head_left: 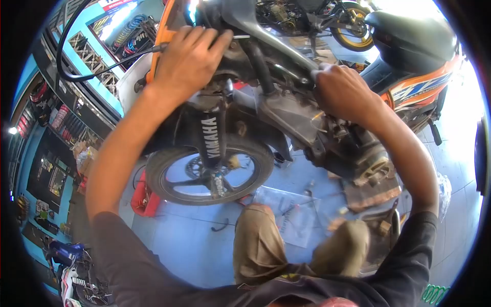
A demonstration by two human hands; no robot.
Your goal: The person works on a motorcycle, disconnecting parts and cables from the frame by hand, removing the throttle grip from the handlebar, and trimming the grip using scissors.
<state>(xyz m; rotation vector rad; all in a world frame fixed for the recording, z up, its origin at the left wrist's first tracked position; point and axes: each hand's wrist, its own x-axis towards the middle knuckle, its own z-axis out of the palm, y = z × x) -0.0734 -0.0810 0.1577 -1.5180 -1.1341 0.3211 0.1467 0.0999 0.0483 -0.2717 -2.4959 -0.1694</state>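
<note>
Over the front of a partly stripped motorcycle [286, 110], my left hand [189, 59] is closed, fingers curled down. A thin metal rod [241, 37] sticks out to its right, while a black cable [120, 66] runs up to it from the left. The grip itself is hidden. My right hand [342, 92] is closed like a fist beside the dark frame cover [289, 48], its thumb side at the cover's rear end. What lies inside those fingers cannot be made out. Below my left forearm are the fork leg [209, 135] marked YAMAHA and the front wheel [212, 174].
An orange tail panel [422, 84] and black seat [411, 36] extend to the right. Another motorcycle [353, 25] stands behind. On the tiled floor lie a red tray [144, 199], a clear plastic sheet [291, 220] and cardboard [371, 192]. Shelves of parts line the left.
</note>
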